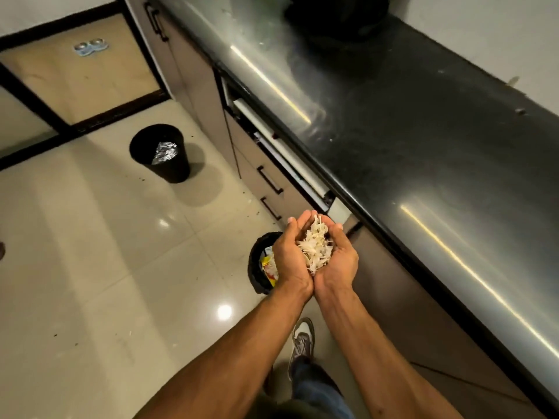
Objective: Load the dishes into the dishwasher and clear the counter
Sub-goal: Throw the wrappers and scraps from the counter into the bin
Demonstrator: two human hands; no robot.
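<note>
My left hand (289, 255) and my right hand (340, 257) are cupped together, side by side, holding a pile of pale shredded scraps (316, 247) between the palms. The fingers of both hands curl up around the pile. The hands hover over the floor beside the cabinet front, just right of a black bin (257, 264) that holds yellow and white wrappers. The black counter (423, 131) runs diagonally on the right, with a dark object (338, 16) at its far end. A white-edged panel (281, 149) under the counter stands slightly ajar.
A second black bin (161, 152) with crumpled foil inside stands farther off on the tiled floor. Cabinet drawers with black handles (270, 179) line the counter front. My shoe (302, 340) is below the hands. Small crumbs dot the tiles.
</note>
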